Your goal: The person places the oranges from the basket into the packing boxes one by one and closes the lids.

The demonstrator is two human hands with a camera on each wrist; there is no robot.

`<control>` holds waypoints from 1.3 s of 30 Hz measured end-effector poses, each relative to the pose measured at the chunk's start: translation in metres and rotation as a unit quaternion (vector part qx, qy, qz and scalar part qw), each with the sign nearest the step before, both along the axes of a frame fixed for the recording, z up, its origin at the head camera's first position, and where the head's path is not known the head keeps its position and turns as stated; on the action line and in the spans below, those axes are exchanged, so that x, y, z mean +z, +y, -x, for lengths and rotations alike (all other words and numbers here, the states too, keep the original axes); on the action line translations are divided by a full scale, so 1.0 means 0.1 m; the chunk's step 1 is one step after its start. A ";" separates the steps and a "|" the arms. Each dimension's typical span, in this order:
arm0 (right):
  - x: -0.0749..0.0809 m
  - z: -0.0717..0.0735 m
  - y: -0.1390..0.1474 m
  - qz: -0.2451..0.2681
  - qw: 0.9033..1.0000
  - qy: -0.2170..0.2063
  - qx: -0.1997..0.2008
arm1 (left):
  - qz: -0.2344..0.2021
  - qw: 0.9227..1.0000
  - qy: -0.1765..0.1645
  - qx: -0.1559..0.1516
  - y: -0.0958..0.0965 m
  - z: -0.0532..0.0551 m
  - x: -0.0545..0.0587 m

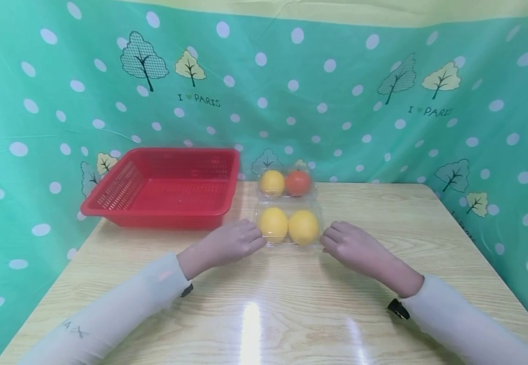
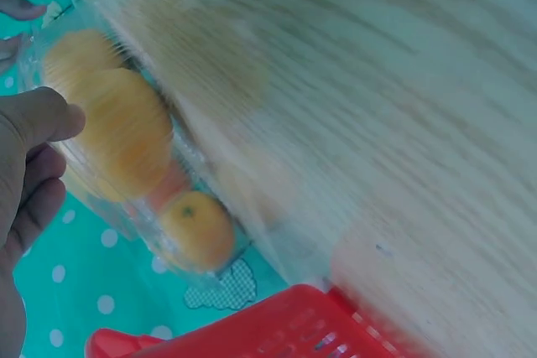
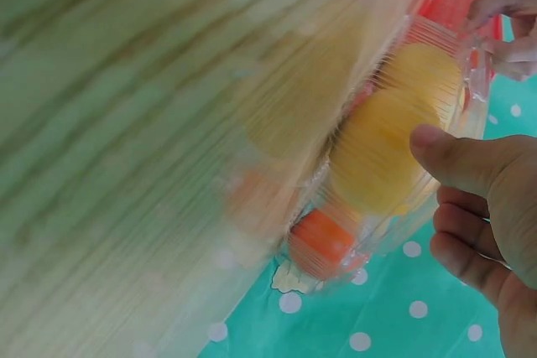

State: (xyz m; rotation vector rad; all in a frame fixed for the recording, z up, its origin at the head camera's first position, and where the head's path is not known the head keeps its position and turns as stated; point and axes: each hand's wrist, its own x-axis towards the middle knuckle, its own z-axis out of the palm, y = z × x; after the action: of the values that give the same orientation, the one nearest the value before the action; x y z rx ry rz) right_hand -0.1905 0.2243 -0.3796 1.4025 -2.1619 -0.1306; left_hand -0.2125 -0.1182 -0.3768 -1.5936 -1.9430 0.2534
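A clear plastic fruit box (image 1: 287, 204) stands on the table in front of me. Two yellow-orange fruits, a left one (image 1: 273, 225) and a right one (image 1: 304, 227), sit in its near half. Behind them are a smaller orange fruit (image 1: 272, 183) and a red one (image 1: 297, 183). My left hand (image 1: 236, 242) pinches the box near its front left corner, thumb (image 2: 71, 121) uppermost in the left wrist view. At the front right corner, my right hand (image 1: 351, 247) pinches the box with curled fingers; its thumb (image 3: 430, 138) overlaps a fruit in the right wrist view.
A red plastic basket (image 1: 177, 221) with slotted sides stands at the back left, beyond my left hand. The wooden table (image 1: 291, 304) reaches back to a green dotted cloth (image 1: 337, 121) hanging behind and at both sides.
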 end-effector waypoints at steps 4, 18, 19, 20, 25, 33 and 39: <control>-0.02 0.01 -0.01 -0.005 1.000 0.022 0.007 | -0.003 1.000 -0.019 0.001 0.00 0.00 0.01; -0.03 0.02 -0.01 -0.011 1.000 0.022 0.008 | -0.009 0.999 -0.048 0.011 0.03 0.04 -0.01; -0.02 0.02 -0.01 -0.012 1.000 0.021 0.007 | -0.007 0.999 -0.052 0.014 0.03 0.04 -0.01; -0.02 0.02 -0.01 -0.013 1.000 0.020 0.006 | -0.005 0.998 -0.057 0.017 0.03 0.04 0.00; 0.00 0.01 -0.02 -0.017 1.000 0.018 0.006 | -0.001 0.997 -0.068 0.024 0.02 0.03 0.01; 0.02 -0.02 -0.05 -0.016 1.000 0.017 0.005 | -0.015 0.999 -0.049 0.010 0.02 0.05 -0.01; 0.00 -0.04 -0.04 -0.007 1.000 -0.002 -0.004 | -0.013 0.998 -0.068 0.015 0.03 0.05 -0.01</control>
State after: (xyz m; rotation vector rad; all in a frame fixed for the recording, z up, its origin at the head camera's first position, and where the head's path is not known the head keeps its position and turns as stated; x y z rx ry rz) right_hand -0.1868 0.2207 -0.3792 1.4026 -2.1754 -0.1459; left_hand -0.2171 -0.1151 -0.3783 -1.6038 -2.0648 0.1349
